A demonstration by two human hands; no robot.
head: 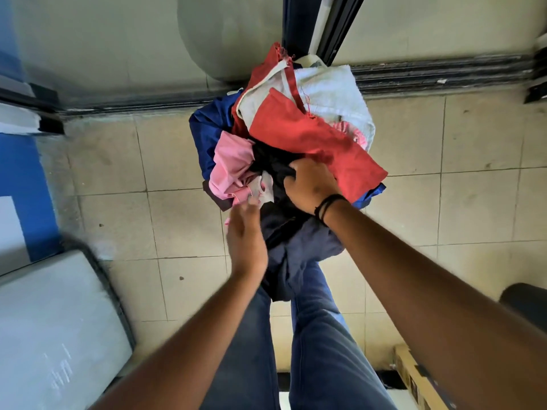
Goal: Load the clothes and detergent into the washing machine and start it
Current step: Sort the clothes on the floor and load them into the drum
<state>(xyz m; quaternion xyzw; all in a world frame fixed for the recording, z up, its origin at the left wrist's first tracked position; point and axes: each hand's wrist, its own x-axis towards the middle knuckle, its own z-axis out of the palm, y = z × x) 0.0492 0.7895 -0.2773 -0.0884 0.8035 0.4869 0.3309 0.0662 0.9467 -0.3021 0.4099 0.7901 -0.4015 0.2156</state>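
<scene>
Surface: beige square-tiled floor with dark grout lines and small dark specks.
On it, centre: heaped pile of mixed clothes, red, pink, white, navy and black.
On it, bottom right: tan cardboard box.

Beige tiled floor meets pale wall.
</scene>
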